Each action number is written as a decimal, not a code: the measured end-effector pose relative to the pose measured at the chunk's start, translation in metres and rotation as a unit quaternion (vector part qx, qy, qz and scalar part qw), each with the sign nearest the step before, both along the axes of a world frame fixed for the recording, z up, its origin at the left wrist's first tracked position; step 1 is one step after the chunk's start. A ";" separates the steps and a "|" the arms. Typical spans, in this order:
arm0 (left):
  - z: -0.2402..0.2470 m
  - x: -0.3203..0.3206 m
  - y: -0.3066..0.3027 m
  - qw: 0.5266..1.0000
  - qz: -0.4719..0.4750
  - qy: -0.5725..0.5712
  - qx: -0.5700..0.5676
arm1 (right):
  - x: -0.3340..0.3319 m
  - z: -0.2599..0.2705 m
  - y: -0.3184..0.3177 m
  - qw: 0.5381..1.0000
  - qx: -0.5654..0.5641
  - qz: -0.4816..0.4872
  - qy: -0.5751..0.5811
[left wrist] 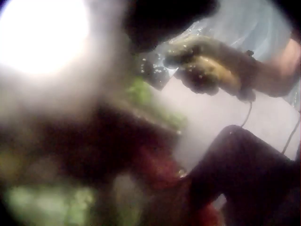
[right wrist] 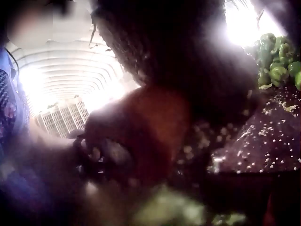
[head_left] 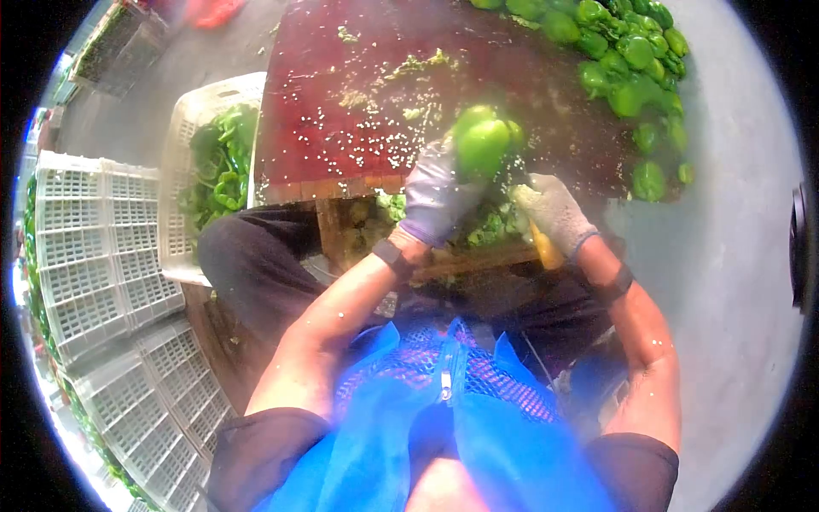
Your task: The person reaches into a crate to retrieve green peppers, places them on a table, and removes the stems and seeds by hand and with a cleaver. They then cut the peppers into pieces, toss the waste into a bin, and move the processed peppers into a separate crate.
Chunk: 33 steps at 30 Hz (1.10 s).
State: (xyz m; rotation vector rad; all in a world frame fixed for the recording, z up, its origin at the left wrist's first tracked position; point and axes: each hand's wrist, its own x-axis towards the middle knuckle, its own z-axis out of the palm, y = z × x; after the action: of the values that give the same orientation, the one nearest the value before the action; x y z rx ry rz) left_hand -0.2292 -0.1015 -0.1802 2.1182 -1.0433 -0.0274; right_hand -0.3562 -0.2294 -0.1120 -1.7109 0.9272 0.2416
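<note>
In the head view my gloved left hand grips a green bell pepper over the near edge of the red table. My right hand, in a stained pale glove, holds a yellow-handled knife just right of the pepper. The handle's lower end sticks out under the palm. In the left wrist view the right hand curls round the handle, and a flat, seed-flecked blade shows past its fingers. Blur and shadow hide most of the right hand's grip in the right wrist view.
Whole green peppers pile up at the table's far right. Seeds and pepper scraps litter the red tabletop. A white crate of green peppers stands at left, beside stacked white crates. Pepper scraps lie below the table's front edge.
</note>
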 end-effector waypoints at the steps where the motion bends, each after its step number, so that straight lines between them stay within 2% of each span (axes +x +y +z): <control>1: -0.028 0.002 -0.003 0.999 0.014 -0.020 -0.026 | 0.002 -0.005 0.002 1.000 0.006 -0.008 -0.011; 3: -0.083 0.006 -0.010 0.994 0.041 -0.060 -0.078 | 0.015 -0.018 -0.003 0.994 -0.063 0.090 -0.001; 5: -0.084 0.017 -0.011 0.999 0.031 -0.008 -0.008 | 0.033 -0.030 -0.013 0.946 -0.227 0.231 -0.029; 7: -0.019 0.021 -0.008 0.973 -0.011 0.228 0.034 | 0.038 -0.039 -0.024 0.824 -0.423 0.377 -0.013; 8: 0.011 0.028 -0.011 0.904 -0.042 0.424 -0.037 | 0.050 -0.038 -0.028 0.751 -0.490 0.442 0.005; 9: 0.023 0.030 -0.015 0.935 -0.026 0.349 0.051 | 0.056 -0.021 -0.021 0.893 -0.359 0.266 0.044; 10: 0.032 0.035 -0.020 0.954 0.001 0.267 0.134 | 0.062 -0.005 -0.016 0.974 -0.201 0.077 0.064; 12: 0.023 0.048 -0.031 0.938 0.000 0.329 -0.106 | 0.065 -0.023 -0.026 0.919 -0.319 0.229 0.029; 13: 0.008 0.066 -0.044 0.966 0.025 0.249 -0.066 | 0.061 -0.013 -0.025 0.964 -0.222 0.143 0.015; 14: 0.017 0.071 -0.055 0.955 0.022 0.288 -0.067 | 0.056 -0.011 -0.027 0.964 -0.225 0.142 -0.006; 16: 0.036 0.066 -0.065 0.916 0.007 0.400 0.010 | 0.053 -0.011 -0.031 0.959 -0.240 0.144 -0.052; 17: 0.032 0.065 -0.072 0.923 -0.001 0.385 -0.006 | 0.059 -0.022 -0.043 0.900 -0.333 0.269 -0.085; 18: 0.026 0.069 -0.077 0.930 -0.006 0.367 -0.023 | 0.061 -0.027 -0.051 0.936 -0.260 0.231 -0.061; 19: 0.027 0.076 -0.081 0.953 -0.018 0.298 0.044 | 0.058 -0.017 -0.053 0.963 -0.183 0.193 -0.034; 20: 0.048 0.067 -0.081 0.949 -0.004 0.306 0.077 | 0.057 -0.015 -0.059 0.969 -0.157 0.188 -0.038; 22: 0.045 0.080 -0.090 0.952 0.016 0.269 0.143 | 0.052 -0.017 -0.066 0.975 -0.098 0.186 -0.065; 23: 0.043 0.081 -0.092 0.946 0.034 0.298 0.121 | 0.049 -0.017 -0.068 0.982 -0.054 0.168 -0.071; 24: 0.020 0.089 -0.092 0.960 0.033 0.277 0.037 | 0.046 -0.018 -0.068 0.993 0.016 0.102 -0.065; 25: 0.012 0.090 -0.093 0.951 0.028 0.306 -0.036 | 0.040 -0.028 -0.072 0.990 0.103 0.052 -0.086; 26: 0.004 0.091 -0.093 0.937 0.025 0.333 -0.107 | 0.038 -0.034 -0.071 0.976 0.192 0.002 -0.102; 27: -0.010 0.100 -0.091 0.903 0.013 0.393 -0.170 | 0.038 -0.039 -0.066 0.965 0.221 -0.068 -0.127; 28: -0.025 0.110 -0.088 0.864 -0.001 0.449 -0.230 | 0.038 -0.027 -0.063 0.954 0.260 -0.114 -0.100; 29: -0.031 0.118 -0.083 0.817 -0.017 0.498 -0.290 | 0.036 -0.034 -0.063 0.941 0.290 -0.124 -0.123; 31: -0.040 0.118 -0.072 0.753 0.012 0.567 -0.333 | 0.033 -0.036 -0.063 0.904 0.361 -0.154 -0.169; 33: -0.064 0.126 -0.066 0.687 0.039 0.623 -0.372 | 0.035 -0.042 -0.067 0.904 0.351 -0.189 -0.154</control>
State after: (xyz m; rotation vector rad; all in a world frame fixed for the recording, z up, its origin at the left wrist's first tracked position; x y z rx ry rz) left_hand -0.1037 -0.1679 -0.2441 0.9306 -0.0327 -0.7607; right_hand -0.3211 -0.2966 -0.1542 -0.8488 0.7849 0.0288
